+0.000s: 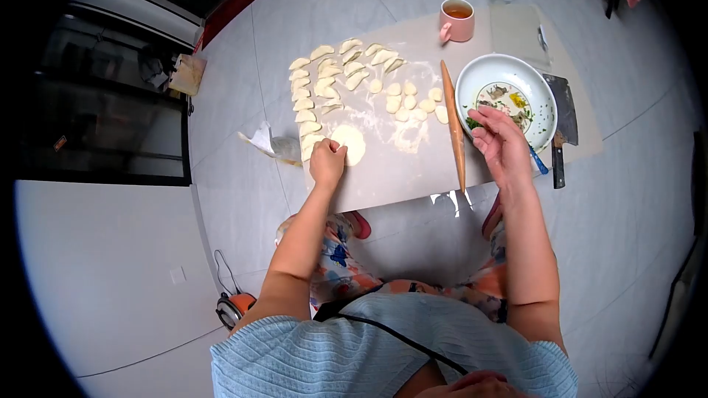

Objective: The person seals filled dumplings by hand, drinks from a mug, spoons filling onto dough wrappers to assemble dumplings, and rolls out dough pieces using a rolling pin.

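At the left front of the floured board [383,180], my left hand [328,162] pinches the edge of a flat round dough wrapper [349,144]. My right hand [501,146] is over the near left rim of a white bowl [546,114], its fingers curled and partly apart; nothing clear shows in them. Bits of green, yellow and grey filling [518,99] lie in the bowl. Between my hands a wooden rolling pin [453,125] lies lengthwise. Several folded dumplings [324,88] stand in rows at the left, and several small dough pieces [402,103] lie near the middle.
A pink mug [459,26] with brown liquid stands at the back of the board. Right of the bowl lie a cleaver [562,114] and a blue handle [539,162]. A clear lid or tray [520,33] is behind the bowl. White paper [265,140] sticks out at the left edge.
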### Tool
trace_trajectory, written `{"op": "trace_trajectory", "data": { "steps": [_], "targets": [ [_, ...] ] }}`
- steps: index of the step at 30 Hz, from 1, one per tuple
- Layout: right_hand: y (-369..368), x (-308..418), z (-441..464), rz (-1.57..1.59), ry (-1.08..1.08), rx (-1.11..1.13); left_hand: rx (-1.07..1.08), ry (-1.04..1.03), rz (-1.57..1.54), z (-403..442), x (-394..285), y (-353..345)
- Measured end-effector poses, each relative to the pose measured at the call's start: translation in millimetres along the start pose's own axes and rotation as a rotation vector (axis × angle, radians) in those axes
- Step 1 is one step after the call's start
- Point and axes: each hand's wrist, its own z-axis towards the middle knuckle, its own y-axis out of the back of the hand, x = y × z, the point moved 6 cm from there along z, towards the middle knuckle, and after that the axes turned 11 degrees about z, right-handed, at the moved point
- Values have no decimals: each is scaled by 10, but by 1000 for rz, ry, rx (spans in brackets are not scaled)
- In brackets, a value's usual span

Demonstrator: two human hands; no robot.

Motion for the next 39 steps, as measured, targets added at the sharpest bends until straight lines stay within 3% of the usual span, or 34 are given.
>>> {"op": "trace_trajectory", "data": {
  "steps": [3, 5, 9, 11, 12, 14, 17, 19, 21, 23, 26, 28, 30, 32, 34, 36, 38, 39],
  "targets": [
    [-22, -227, 39, -36, -83, 11, -102, -129, -102, 30, 18, -16],
    [-150, -374, 1, -89, -129, 11, 53, -7, -459, -1, 1, -23],
    [-318, -772, -37, -220, -246, 59, 153, 104, -634, -150, -204, 34],
    [-315, -1016, -48, -311, -327, 63, 469, 277, -1252, -307, -434, -24],
    [-295, -1120, -41, -310, -325, 62, 470, 275, -1252, -336, -513, 24],
    [-219, -1282, -29, -348, -318, 17, 731, 295, -1647, -448, -789, 44],
    [-220, -1367, -31, -310, -352, 66, 805, 321, -1794, -543, -980, 79],
    [-248, -1361, -42, -269, -377, 102, 791, 332, -1756, -602, -1065, 92],
    [-265, -1320, -27, -455, -387, 120, 773, 337, -1716, -621, -1094, 58],
    [-302, -1241, -29, -496, -345, 101, 661, 234, -1574, -587, -1055, 21],
    [-320, -1118, -67, -557, -303, 88, 667, 169, -1544, -608, -1151, 93],
    [-284, -1052, -113, -580, -291, 96, 794, 156, -1624, -713, -1354, 239],
    [-277, -993, -133, -644, -254, 164, 980, 283, -1602, -799, -1419, 158],
    [-150, -898, -110, -698, -280, 171, 1022, 269, -1613, -778, -1461, 56],
    [-155, -444, -144, -1013, -145, 67, 964, 246, -1577, -731, -1523, 69],
    [-89, 162, -157, -1585, 282, -94, 956, 252, -1564, -714, -1576, 63],
    [118, 551, -235, -1873, 277, -347, 952, 250, -1551, -692, -1633, 21],
    [273, 643, -258, -1880, 278, -360, 947, 345, -1591, -701, -1620, -34]
  ]
}}
